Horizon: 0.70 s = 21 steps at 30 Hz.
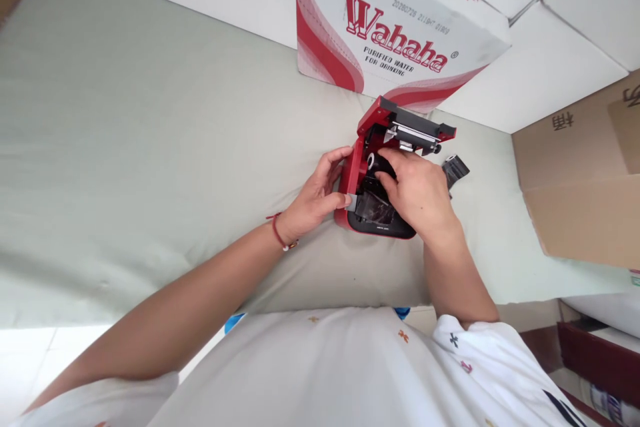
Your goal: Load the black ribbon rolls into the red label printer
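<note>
red-and-black machine [354, 170] open on a cloth-covered table [175, 133]

the machine sits a little off the view's middle, toward three o'clock: a compact, round-cornered body with smooth red walls and a black interior. its lid [417, 123] is raised at the far side, a flat panel carrying a dark bar and a pale metallic strip. inside lies a black roll [371, 161] with a white ring at its end; nearer the front edge, a sheet of glossy dark film [377, 209] looks creased and shiny.

taking the machine as the clock's centre, the left hand [320, 193] comes in from eight o'clock. its fingers are spread in a wide curve and hold the machine by its red wall, the thumb on a small grey tab [352, 203]. the right hand [417, 187] reaches in from four o'clock, forefinger and thumb narrowly apart at the black roll; whether they squeeze it, i cannot tell.

just beyond the right hand, at three o'clock, lies a loose black strip [456, 170] with a white round end. at twelve stands a printed white-and-red carton [400, 47], at two plain white boxes [565, 47], and farther out at three a matte brown cardboard box [590, 193]. a thin red cord [279, 232] circles the left wrist.
</note>
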{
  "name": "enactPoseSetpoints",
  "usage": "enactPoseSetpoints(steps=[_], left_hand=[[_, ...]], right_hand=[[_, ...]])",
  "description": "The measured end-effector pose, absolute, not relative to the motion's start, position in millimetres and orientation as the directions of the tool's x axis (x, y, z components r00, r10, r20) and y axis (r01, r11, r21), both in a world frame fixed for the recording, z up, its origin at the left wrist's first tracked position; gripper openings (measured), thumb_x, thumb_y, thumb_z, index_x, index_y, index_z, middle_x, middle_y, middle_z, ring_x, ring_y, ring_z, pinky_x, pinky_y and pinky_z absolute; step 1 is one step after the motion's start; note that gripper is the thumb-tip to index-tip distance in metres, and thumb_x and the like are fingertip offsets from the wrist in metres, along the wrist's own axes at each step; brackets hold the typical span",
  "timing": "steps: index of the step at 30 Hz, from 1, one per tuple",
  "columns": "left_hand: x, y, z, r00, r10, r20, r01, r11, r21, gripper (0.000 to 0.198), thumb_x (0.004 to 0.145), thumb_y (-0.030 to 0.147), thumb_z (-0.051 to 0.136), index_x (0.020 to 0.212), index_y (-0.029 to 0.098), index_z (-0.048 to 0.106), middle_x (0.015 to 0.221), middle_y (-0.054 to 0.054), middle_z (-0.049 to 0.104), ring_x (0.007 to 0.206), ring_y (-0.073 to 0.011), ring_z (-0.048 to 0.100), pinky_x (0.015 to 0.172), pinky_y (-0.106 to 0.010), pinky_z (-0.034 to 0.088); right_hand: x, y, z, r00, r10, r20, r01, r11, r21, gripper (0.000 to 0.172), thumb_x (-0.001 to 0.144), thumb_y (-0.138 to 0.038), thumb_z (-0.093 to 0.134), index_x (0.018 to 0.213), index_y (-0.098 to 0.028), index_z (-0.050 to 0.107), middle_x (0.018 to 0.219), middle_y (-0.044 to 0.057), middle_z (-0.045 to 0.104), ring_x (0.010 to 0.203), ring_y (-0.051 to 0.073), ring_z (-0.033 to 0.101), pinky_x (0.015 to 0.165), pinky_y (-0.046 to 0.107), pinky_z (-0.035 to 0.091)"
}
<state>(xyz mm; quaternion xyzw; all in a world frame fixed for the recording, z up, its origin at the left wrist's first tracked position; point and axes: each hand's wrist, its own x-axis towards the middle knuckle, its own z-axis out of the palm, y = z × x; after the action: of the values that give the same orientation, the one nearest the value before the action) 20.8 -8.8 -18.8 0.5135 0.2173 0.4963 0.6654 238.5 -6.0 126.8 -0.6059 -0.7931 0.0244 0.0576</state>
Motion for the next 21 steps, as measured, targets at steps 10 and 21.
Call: enactPoseSetpoints(steps=[10, 21], left_hand=[[21, -13, -20, 0.38, 0.9, 0.213, -0.419, -0.038, 0.907, 0.093, 0.096, 0.062, 0.098, 0.175, 0.04, 0.055, 0.193, -0.009, 0.054, 0.181, -0.0433, 0.051, 0.154, -0.069, 0.041], [12, -33, 16, 0.095, 0.873, 0.478, 0.026, -0.482, 0.876, 0.062, 0.112, 0.055, 0.08, 0.171, 0.046, 0.063, 0.182, -0.009, 0.053, 0.176, -0.0465, 0.048, 0.151, -0.08, 0.037]], right_hand=[[268, -46, 142, -0.511, 0.817, 0.266, 0.651, 0.571, -0.5, 0.022, 0.121, -0.032, 0.075, 0.133, -0.027, 0.093, 0.143, 0.01, 0.092, 0.125, 0.027, 0.087, 0.113, 0.051, 0.072], [301, -98, 115, -0.441, 0.772, 0.458, 0.711, 0.612, -0.347, 0.024, 0.114, -0.02, 0.082, 0.132, -0.032, 0.09, 0.142, 0.01, 0.088, 0.135, 0.031, 0.073, 0.115, 0.056, 0.065]])
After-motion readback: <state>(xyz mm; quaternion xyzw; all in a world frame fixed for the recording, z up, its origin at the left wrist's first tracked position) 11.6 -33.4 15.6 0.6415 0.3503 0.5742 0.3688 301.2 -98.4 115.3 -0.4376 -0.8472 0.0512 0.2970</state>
